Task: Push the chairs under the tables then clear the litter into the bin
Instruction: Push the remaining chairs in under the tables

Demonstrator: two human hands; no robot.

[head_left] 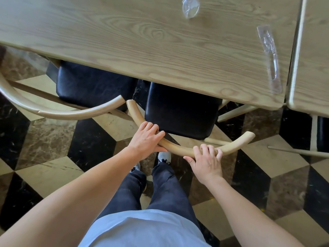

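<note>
While the black seat [179, 111] of the nearer chair is seen partly tucked beneath the front edge of the wooden counter [124, 38], its curved wooden backrest [178, 148] is gripped by both hands. The left hand [146, 138] is wrapped over the left part of the rail, fingers [156, 130] curled across the top and thumb underneath. The right hand [206, 159] is closed around the rail further right, fingers hooked over it and the thumb stretched out below toward the left. The free right end of the rail is left sticking out past the right hand, and its left end is almost touching the tip of a second chair's backrest [53, 111].

That second chair is placed just to the left, its black seat [92, 86] also partly covered by the counter edge. A third dark seat [323, 134] is glimpsed at the far right, under a second counter [313, 56] that is butted against the first.

Two pieces of clear plastic litter are left on the first counter: a crumpled wrapper [190, 7] near the far edge and a long cutlery sleeve [269, 57] close to the right edge. No bin is shown. Dark trousers [167, 189] and white shoes [164, 155] are seen below the rail, on a floor [53, 172] tiled in black, brown and cream.
</note>
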